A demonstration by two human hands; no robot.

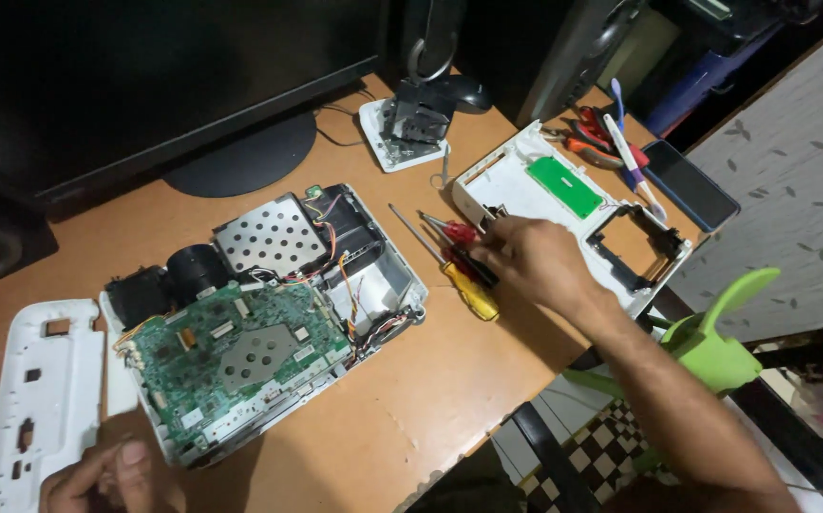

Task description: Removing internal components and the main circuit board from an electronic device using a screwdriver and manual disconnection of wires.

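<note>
An opened white device (269,313) lies on the wooden desk, its green circuit board (231,347) and perforated metal shield (272,235) exposed. My right hand (535,258) reaches over a small pile of screwdrivers (463,261) with red and yellow handles, fingers curled on a dark-handled one. My left hand (107,475) rests at the desk's near edge, fingers curled, beside the device's corner and a white cover panel (46,394). Whether the left hand holds something small I cannot tell.
A white top shell (516,195) with a green board lies at the right. Behind it are pliers, a toothbrush and a dark phone (691,185). A monitor stand (240,157) and a small white module (402,128) sit at the back. A green fan (715,332) stands off the desk's right edge.
</note>
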